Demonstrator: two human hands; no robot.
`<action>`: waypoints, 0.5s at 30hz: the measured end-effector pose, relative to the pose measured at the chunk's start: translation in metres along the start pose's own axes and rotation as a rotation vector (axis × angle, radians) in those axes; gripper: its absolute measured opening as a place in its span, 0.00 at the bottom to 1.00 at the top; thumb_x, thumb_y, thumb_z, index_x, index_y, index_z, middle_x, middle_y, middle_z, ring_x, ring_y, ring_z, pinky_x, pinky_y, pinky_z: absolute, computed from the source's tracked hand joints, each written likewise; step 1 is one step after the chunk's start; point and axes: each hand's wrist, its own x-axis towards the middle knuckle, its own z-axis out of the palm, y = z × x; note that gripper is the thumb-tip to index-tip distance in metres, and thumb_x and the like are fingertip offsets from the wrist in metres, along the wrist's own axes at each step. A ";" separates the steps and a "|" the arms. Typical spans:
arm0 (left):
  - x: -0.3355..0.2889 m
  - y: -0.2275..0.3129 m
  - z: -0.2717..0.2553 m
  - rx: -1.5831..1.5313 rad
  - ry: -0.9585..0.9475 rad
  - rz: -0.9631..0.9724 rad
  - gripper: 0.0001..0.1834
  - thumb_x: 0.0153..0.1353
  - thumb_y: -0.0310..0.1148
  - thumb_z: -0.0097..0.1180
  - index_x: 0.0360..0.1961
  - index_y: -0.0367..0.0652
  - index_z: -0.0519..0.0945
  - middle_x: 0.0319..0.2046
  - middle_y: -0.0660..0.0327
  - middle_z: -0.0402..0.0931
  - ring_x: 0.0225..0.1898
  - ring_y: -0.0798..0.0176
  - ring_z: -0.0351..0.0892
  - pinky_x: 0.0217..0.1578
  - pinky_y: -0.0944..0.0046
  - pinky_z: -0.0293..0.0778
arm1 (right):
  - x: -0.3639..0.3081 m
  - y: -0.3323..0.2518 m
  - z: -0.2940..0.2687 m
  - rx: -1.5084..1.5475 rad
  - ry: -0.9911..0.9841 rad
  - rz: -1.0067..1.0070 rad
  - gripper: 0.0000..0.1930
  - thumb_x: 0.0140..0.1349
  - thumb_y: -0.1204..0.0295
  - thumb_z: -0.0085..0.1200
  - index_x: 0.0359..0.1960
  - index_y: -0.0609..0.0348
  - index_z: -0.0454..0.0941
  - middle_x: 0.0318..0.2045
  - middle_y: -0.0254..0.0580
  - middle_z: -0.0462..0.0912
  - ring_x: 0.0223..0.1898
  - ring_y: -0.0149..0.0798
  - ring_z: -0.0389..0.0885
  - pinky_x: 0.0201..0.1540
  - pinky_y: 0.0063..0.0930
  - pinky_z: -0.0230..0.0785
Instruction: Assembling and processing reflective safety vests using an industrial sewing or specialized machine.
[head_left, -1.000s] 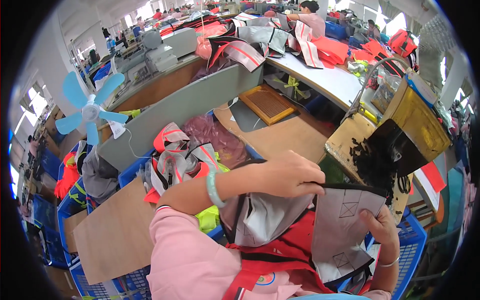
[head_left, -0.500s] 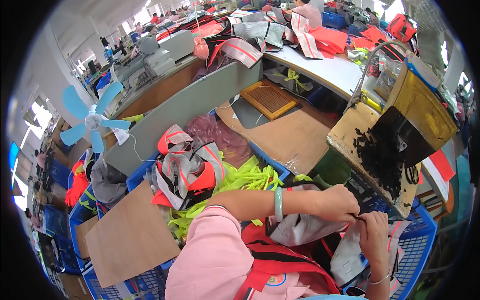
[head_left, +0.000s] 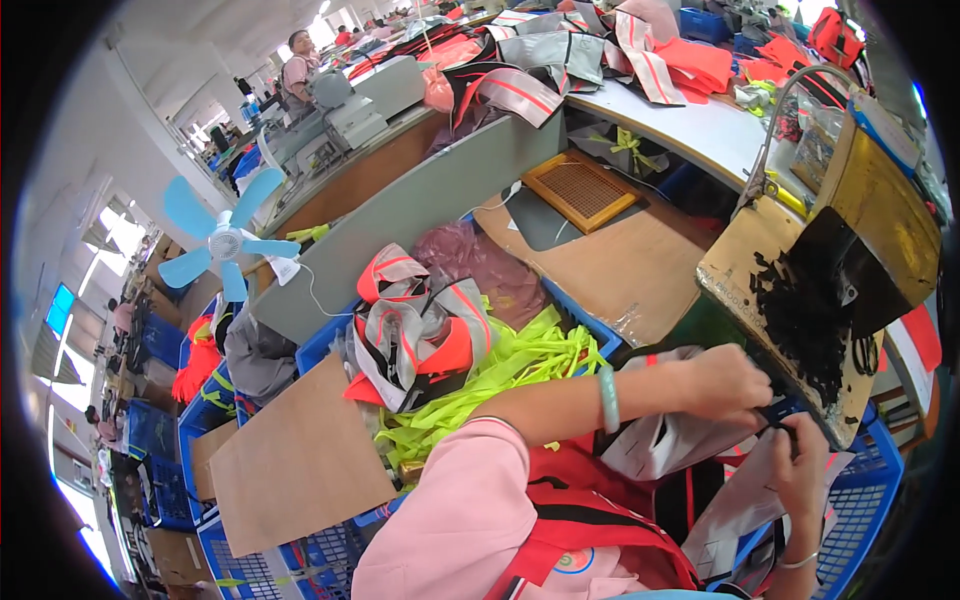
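My left hand (head_left: pixel 727 384), with a pale green bangle at the wrist, is closed on the upper edge of a grey fabric piece (head_left: pixel 650 445) with red stripes. Just right of it, my right hand (head_left: pixel 800 462) pinches a small black strip (head_left: pixel 780 424) at the fabric's edge. A narrow gap separates the fingertips of the two hands. Below them the grey and black cloth hangs over my red apron (head_left: pixel 600 525) and into a blue basket (head_left: pixel 868 500). My left fingers partly hide what they grip.
Black scraps (head_left: pixel 808 325) lie on a cardboard-covered stand (head_left: pixel 722 262) beyond my hands. To the left are neon yellow strips (head_left: pixel 530 362), a bundle of grey-red bands (head_left: pixel 405 335) and a brown board (head_left: pixel 300 455). A blue fan (head_left: pixel 225 243) sits by a grey partition (head_left: pixel 400 225).
The whole view has shifted, so things appear farther right. My hands, whose fingertips met before, have come slightly apart, with black material showing at the right fingertips.
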 end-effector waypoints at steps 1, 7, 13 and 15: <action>0.010 -0.005 -0.010 -0.016 -0.033 0.013 0.19 0.51 0.51 0.60 0.24 0.46 0.72 0.22 0.61 0.73 0.26 0.54 0.78 0.24 0.56 0.70 | 0.007 -0.012 -0.007 0.037 -0.036 0.073 0.05 0.53 0.76 0.55 0.31 0.63 0.74 0.27 0.46 0.75 0.32 0.49 0.74 0.35 0.35 0.65; 0.005 -0.004 0.003 -0.048 -0.143 -0.063 0.18 0.50 0.50 0.60 0.22 0.46 0.75 0.22 0.61 0.75 0.27 0.53 0.79 0.24 0.55 0.71 | 0.009 0.015 0.009 0.098 -0.052 0.002 0.06 0.52 0.75 0.57 0.30 0.62 0.75 0.22 0.45 0.75 0.25 0.41 0.73 0.32 0.31 0.65; -0.016 0.029 0.046 0.090 0.264 -0.242 0.19 0.45 0.50 0.62 0.24 0.48 0.71 0.25 0.62 0.67 0.32 0.58 0.71 0.36 0.57 0.65 | -0.006 0.027 0.021 0.323 -0.031 0.283 0.06 0.54 0.78 0.55 0.25 0.64 0.70 0.19 0.31 0.69 0.26 0.24 0.66 0.29 0.23 0.60; -0.015 0.033 0.051 0.180 0.306 -0.260 0.18 0.45 0.49 0.62 0.23 0.49 0.71 0.24 0.63 0.66 0.32 0.59 0.71 0.37 0.55 0.65 | -0.001 0.028 0.023 0.312 0.007 0.211 0.05 0.54 0.78 0.55 0.26 0.64 0.70 0.20 0.32 0.70 0.27 0.25 0.67 0.30 0.23 0.61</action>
